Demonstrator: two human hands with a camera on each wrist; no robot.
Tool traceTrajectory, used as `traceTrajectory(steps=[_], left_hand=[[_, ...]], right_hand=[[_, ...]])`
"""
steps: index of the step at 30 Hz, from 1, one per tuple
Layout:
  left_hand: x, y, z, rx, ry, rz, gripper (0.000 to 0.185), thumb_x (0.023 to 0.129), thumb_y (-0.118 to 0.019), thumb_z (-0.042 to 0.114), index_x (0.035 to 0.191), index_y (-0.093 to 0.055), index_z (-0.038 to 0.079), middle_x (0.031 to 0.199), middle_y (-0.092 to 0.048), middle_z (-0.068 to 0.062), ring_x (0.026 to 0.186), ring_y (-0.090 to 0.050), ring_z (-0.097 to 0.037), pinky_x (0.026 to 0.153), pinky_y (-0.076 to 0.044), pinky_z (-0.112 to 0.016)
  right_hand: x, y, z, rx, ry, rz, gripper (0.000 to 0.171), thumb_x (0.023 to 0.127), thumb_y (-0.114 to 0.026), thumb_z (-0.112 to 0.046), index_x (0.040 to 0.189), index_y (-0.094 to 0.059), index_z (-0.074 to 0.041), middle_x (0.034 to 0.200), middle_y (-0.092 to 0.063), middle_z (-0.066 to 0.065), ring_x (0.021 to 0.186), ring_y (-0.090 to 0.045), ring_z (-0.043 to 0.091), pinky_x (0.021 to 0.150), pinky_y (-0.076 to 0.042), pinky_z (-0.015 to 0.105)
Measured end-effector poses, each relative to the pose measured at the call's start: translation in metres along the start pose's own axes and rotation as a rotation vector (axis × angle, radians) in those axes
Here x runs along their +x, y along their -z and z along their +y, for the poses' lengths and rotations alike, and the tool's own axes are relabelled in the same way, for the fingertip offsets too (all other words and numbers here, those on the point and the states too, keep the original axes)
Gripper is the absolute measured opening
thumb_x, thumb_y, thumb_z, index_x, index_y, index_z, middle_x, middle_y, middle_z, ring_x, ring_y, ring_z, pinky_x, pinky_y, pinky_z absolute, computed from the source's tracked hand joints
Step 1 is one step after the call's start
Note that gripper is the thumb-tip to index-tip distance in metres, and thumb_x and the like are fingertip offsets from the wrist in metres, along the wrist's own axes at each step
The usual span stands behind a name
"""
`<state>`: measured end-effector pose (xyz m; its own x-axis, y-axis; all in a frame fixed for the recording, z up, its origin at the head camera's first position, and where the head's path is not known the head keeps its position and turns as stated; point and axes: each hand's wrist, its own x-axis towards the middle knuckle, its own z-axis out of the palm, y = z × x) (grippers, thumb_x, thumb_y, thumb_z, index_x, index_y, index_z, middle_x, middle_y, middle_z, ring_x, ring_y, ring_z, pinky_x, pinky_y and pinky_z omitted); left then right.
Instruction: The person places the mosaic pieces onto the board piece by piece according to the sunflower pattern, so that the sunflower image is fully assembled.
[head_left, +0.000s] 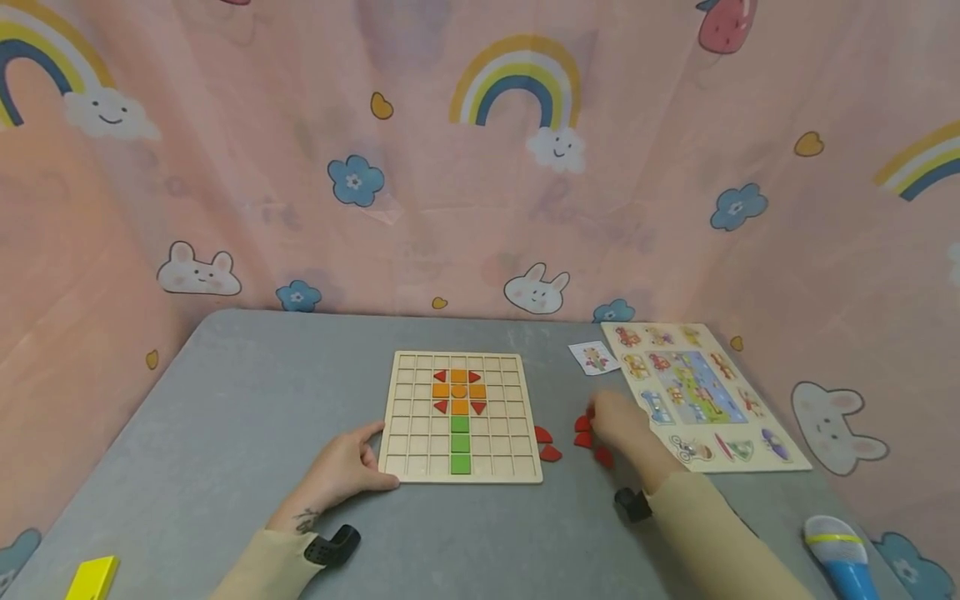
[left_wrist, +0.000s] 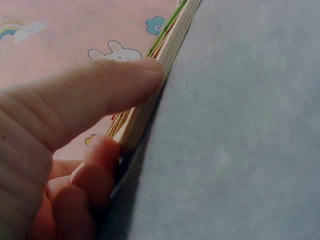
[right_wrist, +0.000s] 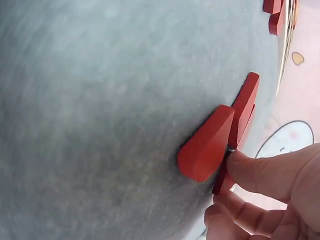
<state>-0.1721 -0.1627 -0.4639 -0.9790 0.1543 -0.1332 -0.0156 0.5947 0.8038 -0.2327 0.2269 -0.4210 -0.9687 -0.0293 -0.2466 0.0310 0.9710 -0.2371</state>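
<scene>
Left hand (head_left: 341, 471) pinches the square wooden grid board's (head_left: 459, 417) near-left corner; right hand (head_left: 618, 425) pinches red wooden pieces (right_wrist: 220, 135).

A picture puzzle board (head_left: 705, 392), a small card (head_left: 593, 357), a yellow block (head_left: 92, 577) and a blue toy (head_left: 840, 546) lie apart.

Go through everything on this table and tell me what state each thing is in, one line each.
Wooden grid board: flat, partly filled with a red, orange and green flower pattern.
Left hand: thumb and fingers grip the board's near left corner.
Right hand: fingertips on loose red pieces on the table.
Two red pieces: loose beside the board's right edge.
Picture puzzle: flat, untouched.
Small card: face up.
</scene>
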Motion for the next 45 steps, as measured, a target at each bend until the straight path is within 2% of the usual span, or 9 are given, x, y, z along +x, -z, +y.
traceTrajectory(steps=[4, 7, 11, 14, 18, 25, 30, 39, 45], left_hand=[[0.000, 0.000, 0.000, -0.007, -0.003, -0.008, 0.094, 0.057, -0.086, 0.017, 0.138, -0.041, 0.001, 0.056, -0.055, -0.001, 0.047, -0.046, -0.012, 0.048, -0.037, -0.027], [0.001, 0.000, -0.001, -0.013, -0.007, -0.014, 0.094, 0.058, -0.086, 0.017, 0.138, -0.040, 0.000, 0.056, -0.055, -0.001, 0.046, -0.045, -0.012, 0.048, -0.037, -0.027], [0.000, 0.000, 0.000, -0.016, -0.005, -0.013, 0.094, 0.058, -0.086, 0.017, 0.138, -0.040, 0.001, 0.056, -0.055, -0.001, 0.046, -0.045, -0.011, 0.048, -0.037, -0.027], [0.000, 0.000, 0.000, -0.013, -0.009, -0.011, 0.094, 0.058, -0.086, 0.018, 0.138, -0.040, 0.001, 0.056, -0.055, -0.001, 0.047, -0.045, -0.011, 0.048, -0.037, -0.027], [0.000, -0.001, 0.000, -0.015, -0.014, -0.009, 0.093, 0.058, -0.086, 0.017, 0.137, -0.040, 0.000, 0.056, -0.055, -0.001, 0.047, -0.045, -0.012, 0.048, -0.037, -0.027], [0.001, -0.002, -0.001, -0.017, -0.013, -0.003, 0.094, 0.057, -0.087, 0.016, 0.137, -0.041, -0.001, 0.056, -0.054, -0.001, 0.047, -0.045, -0.012, 0.047, -0.037, -0.027], [0.001, -0.001, -0.001, -0.026, -0.015, -0.005, 0.094, 0.058, -0.087, 0.016, 0.137, -0.040, -0.001, 0.056, -0.054, -0.001, 0.047, -0.045, -0.012, 0.048, -0.036, -0.027], [0.001, 0.000, 0.000, -0.025, -0.011, -0.001, 0.094, 0.057, -0.086, 0.015, 0.137, -0.040, -0.001, 0.056, -0.054, -0.001, 0.047, -0.045, -0.011, 0.048, -0.037, -0.027], [0.001, -0.001, -0.001, -0.009, -0.012, -0.004, 0.094, 0.057, -0.086, 0.016, 0.137, -0.040, -0.001, 0.056, -0.055, -0.001, 0.046, -0.045, -0.011, 0.048, -0.037, -0.026]], right_hand=[[0.000, 0.003, -0.001, 0.024, -0.011, 0.018, 0.010, 0.079, -0.057, -0.002, 0.088, -0.061, -0.003, 0.082, -0.059, 0.009, 0.073, -0.052, 0.023, 0.067, -0.045, 0.039], [0.001, 0.009, -0.011, 0.060, 0.039, 0.052, 0.010, 0.081, -0.054, -0.001, 0.087, -0.062, -0.003, 0.080, -0.060, 0.008, 0.069, -0.051, 0.021, 0.062, -0.043, 0.035], [0.005, 0.015, -0.042, 0.112, 0.201, 0.081, 0.020, 0.088, -0.050, 0.000, 0.098, -0.067, -0.002, 0.091, -0.065, 0.010, 0.072, -0.054, 0.019, 0.062, -0.044, 0.032], [0.006, 0.014, -0.071, 0.129, 0.357, 0.058, 0.022, 0.090, -0.052, -0.001, 0.104, -0.068, -0.003, 0.101, -0.066, 0.011, 0.083, -0.058, 0.020, 0.071, -0.048, 0.035], [0.007, 0.003, -0.102, 0.145, 0.507, -0.008, 0.016, 0.088, -0.057, 0.001, 0.094, -0.070, -0.006, 0.092, -0.067, 0.005, 0.083, -0.059, 0.017, 0.074, -0.048, 0.032], [0.012, -0.012, -0.127, 0.077, 0.574, -0.109, 0.016, 0.088, -0.056, 0.001, 0.084, -0.069, -0.009, 0.084, -0.063, 0.001, 0.076, -0.052, 0.016, 0.071, -0.046, 0.030], [0.014, -0.018, -0.131, 0.017, 0.656, -0.093, 0.016, 0.085, -0.059, 0.003, 0.081, -0.069, -0.008, 0.078, -0.064, 0.001, 0.072, -0.053, 0.014, 0.069, -0.046, 0.030], [0.014, -0.024, -0.132, -0.013, 0.654, -0.078, 0.013, 0.080, -0.065, 0.003, 0.079, -0.073, -0.008, 0.078, -0.066, 0.001, 0.075, -0.057, 0.014, 0.073, -0.048, 0.031], [0.010, -0.019, -0.122, 0.023, 0.652, -0.002, 0.013, 0.083, -0.064, 0.000, 0.088, -0.073, -0.007, 0.086, -0.066, 0.005, 0.080, -0.058, 0.017, 0.073, -0.048, 0.031]])
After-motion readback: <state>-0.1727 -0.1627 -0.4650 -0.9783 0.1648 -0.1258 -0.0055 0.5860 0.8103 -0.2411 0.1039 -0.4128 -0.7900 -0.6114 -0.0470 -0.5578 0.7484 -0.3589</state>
